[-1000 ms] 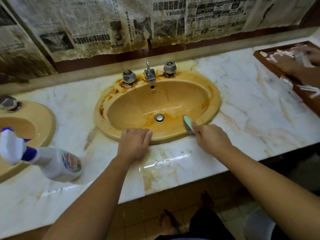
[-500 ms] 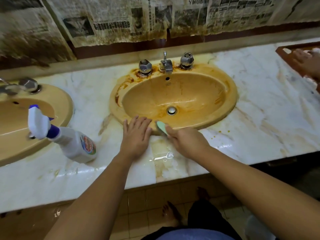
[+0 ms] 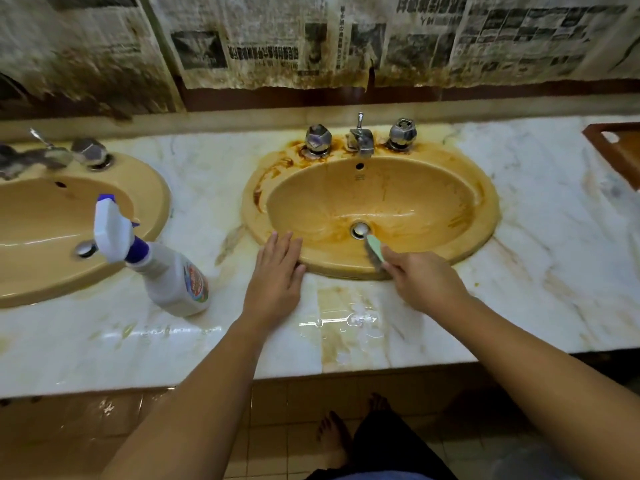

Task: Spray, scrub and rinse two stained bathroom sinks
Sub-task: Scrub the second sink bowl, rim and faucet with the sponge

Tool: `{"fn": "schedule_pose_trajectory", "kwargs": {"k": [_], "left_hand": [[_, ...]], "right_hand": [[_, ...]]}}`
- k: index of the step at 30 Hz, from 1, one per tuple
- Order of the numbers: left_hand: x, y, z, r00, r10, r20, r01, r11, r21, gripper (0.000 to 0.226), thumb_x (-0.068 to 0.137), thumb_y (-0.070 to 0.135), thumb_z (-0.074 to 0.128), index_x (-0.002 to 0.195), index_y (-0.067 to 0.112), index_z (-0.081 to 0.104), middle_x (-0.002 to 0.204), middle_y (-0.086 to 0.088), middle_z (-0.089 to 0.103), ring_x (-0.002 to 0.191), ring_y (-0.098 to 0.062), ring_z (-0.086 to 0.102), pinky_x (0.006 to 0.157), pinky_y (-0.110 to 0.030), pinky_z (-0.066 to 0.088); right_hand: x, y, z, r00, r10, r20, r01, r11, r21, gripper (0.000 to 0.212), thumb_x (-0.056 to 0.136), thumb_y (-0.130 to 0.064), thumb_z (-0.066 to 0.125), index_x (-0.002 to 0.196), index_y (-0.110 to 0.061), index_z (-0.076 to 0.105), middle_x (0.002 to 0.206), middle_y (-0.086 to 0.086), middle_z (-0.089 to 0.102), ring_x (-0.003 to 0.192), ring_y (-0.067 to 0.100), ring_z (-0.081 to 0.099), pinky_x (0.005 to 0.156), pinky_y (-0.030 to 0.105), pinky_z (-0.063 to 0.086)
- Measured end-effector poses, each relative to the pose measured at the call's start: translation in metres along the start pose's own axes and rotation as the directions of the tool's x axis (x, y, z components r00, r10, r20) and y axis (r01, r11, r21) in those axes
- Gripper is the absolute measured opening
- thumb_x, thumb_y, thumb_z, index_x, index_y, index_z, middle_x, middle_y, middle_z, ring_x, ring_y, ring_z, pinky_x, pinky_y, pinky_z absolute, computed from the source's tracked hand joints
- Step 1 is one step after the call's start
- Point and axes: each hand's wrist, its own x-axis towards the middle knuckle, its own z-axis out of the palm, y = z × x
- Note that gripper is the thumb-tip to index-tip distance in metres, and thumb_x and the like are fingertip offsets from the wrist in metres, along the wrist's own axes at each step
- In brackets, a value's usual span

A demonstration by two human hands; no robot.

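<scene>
A yellow oval sink (image 3: 481, 188) with brown rust stains around its taps and left rim sits in the marble counter (image 3: 540, 271). My right hand (image 3: 420, 280) grips a pale green scrub brush (image 3: 374, 249), whose head lies inside the bowl just below the drain (image 3: 360, 230). My left hand (image 3: 278, 271) rests flat with straight fingers on the sink's front rim and the counter. A second yellow sink (image 3: 145, 192) lies at the far left. Between the sinks a white spray bottle (image 3: 169, 271) with a blue-and-white trigger stands on the counter.
Chrome taps and spout (image 3: 360, 138) stand behind the right sink. A wet, stained patch (image 3: 343, 320) covers the counter in front of it. A brown wooden frame (image 3: 620, 150) lies at the right edge. Stained newspaper (image 3: 311, 39) covers the wall. Bare feet stand on tiles below.
The brush went from the sink's front rim into the bowl near the drain. My left hand's fingers straightened and stayed on the rim. The view shifted, so the sink sits further right.
</scene>
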Motion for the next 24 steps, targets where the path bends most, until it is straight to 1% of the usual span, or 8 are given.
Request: {"fn": "schedule_pose_trajectory", "kwargs": {"k": [4, 7, 12, 15, 19, 21, 22, 24], "left_hand": [[-0.005, -0.004, -0.002, 1.000, 0.003, 0.017, -0.004, 0.997, 0.079, 0.061, 0.109, 0.044, 0.037, 0.164, 0.024, 0.019, 0.172, -0.001, 0.009, 0.159, -0.024, -0.003, 0.128, -0.043, 0.008], [-0.021, -0.019, -0.006, 0.994, -0.105, -0.005, 0.105, 0.985, 0.138, 0.066, 0.108, 0.050, 0.033, 0.165, 0.025, 0.010, 0.173, -0.003, 0.008, 0.159, -0.022, 0.003, 0.129, -0.043, 0.005], [-0.027, -0.019, -0.012, 0.989, -0.147, -0.031, 0.150, 0.979, 0.137, 0.069, 0.109, 0.048, 0.030, 0.165, 0.016, 0.008, 0.172, -0.003, 0.011, 0.158, -0.013, 0.004, 0.129, -0.038, -0.002], [-0.029, -0.016, -0.013, 0.984, -0.170, -0.052, 0.174, 0.981, 0.084, 0.066, 0.109, 0.045, 0.033, 0.165, 0.017, 0.012, 0.171, -0.002, 0.014, 0.158, -0.012, 0.007, 0.129, -0.036, -0.002], [-0.031, -0.015, -0.021, 0.967, -0.237, -0.097, 0.232, 0.971, -0.059, 0.061, 0.109, 0.037, 0.042, 0.164, 0.021, 0.019, 0.162, 0.014, 0.008, 0.153, 0.000, 0.004, 0.123, -0.020, -0.006], [-0.030, -0.014, -0.018, 0.956, -0.263, -0.130, 0.252, 0.963, -0.089, 0.059, 0.109, 0.033, 0.043, 0.163, 0.022, 0.023, 0.160, 0.017, 0.013, 0.150, 0.001, 0.004, 0.121, -0.018, -0.004], [-0.030, -0.014, -0.017, 0.953, -0.270, -0.139, 0.257, 0.961, -0.104, 0.057, 0.109, 0.032, 0.043, 0.162, 0.021, 0.025, 0.162, 0.016, 0.018, 0.150, 0.001, 0.006, 0.121, -0.018, -0.003], [-0.030, -0.016, -0.015, 0.949, -0.262, -0.172, 0.246, 0.963, -0.110, 0.055, 0.109, 0.030, 0.043, 0.161, 0.019, 0.030, 0.164, 0.011, 0.025, 0.150, 0.002, 0.010, 0.122, -0.017, -0.002]], "right_hand": [[0.020, -0.048, 0.006, 0.989, -0.138, 0.047, 0.139, 0.990, -0.023, 0.044, 0.108, -0.043, 0.038, 0.152, -0.044, 0.041, 0.104, 0.009, 0.071, 0.096, 0.036, 0.064, 0.068, 0.038, 0.051], [0.027, -0.062, 0.008, 0.960, -0.261, 0.098, 0.266, 0.963, -0.048, 0.045, 0.109, -0.044, 0.036, 0.154, -0.045, 0.037, 0.101, 0.009, 0.071, 0.093, 0.034, 0.064, 0.064, 0.038, 0.050], [0.021, -0.053, -0.001, 0.950, -0.289, 0.115, 0.302, 0.946, -0.114, 0.047, 0.109, -0.047, 0.034, 0.155, -0.045, 0.034, 0.095, 0.008, 0.071, 0.086, 0.033, 0.065, 0.064, 0.039, 0.053], [0.038, -0.089, 0.012, 0.930, -0.359, 0.083, 0.367, 0.919, -0.140, 0.047, 0.109, -0.046, 0.031, 0.157, -0.043, 0.030, 0.098, 0.010, 0.068, 0.090, 0.035, 0.064, 0.060, 0.037, 0.042], [0.015, -0.064, 0.016, 0.855, -0.478, 0.202, 0.518, 0.808, -0.283, 0.049, 0.110, -0.047, 0.029, 0.158, -0.048, 0.020, 0.102, 0.004, 0.064, 0.089, 0.032, 0.064, 0.059, 0.033, 0.038], [0.015, -0.053, 0.008, 0.808, -0.570, 0.152, 0.584, 0.735, -0.344, 0.055, 0.106, -0.037, 0.046, 0.157, -0.046, 0.028, 0.095, 0.005, 0.060, 0.066, 0.032, 0.057, 0.047, 0.029, 0.027], [0.022, -0.055, 0.009, 0.770, -0.627, 0.119, 0.622, 0.697, -0.358, 0.060, 0.098, -0.029, 0.062, 0.153, -0.042, 0.041, 0.085, 0.006, 0.057, 0.051, 0.030, 0.047, 0.043, 0.026, 0.019], [0.041, -0.070, 0.006, 0.753, -0.656, 0.051, 0.619, 0.680, -0.392, 0.066, 0.080, -0.020, 0.082, 0.141, -0.033, 0.059, 0.068, 0.006, 0.051, 0.038, 0.026, 0.033, 0.043, 0.020, 0.008]]}}
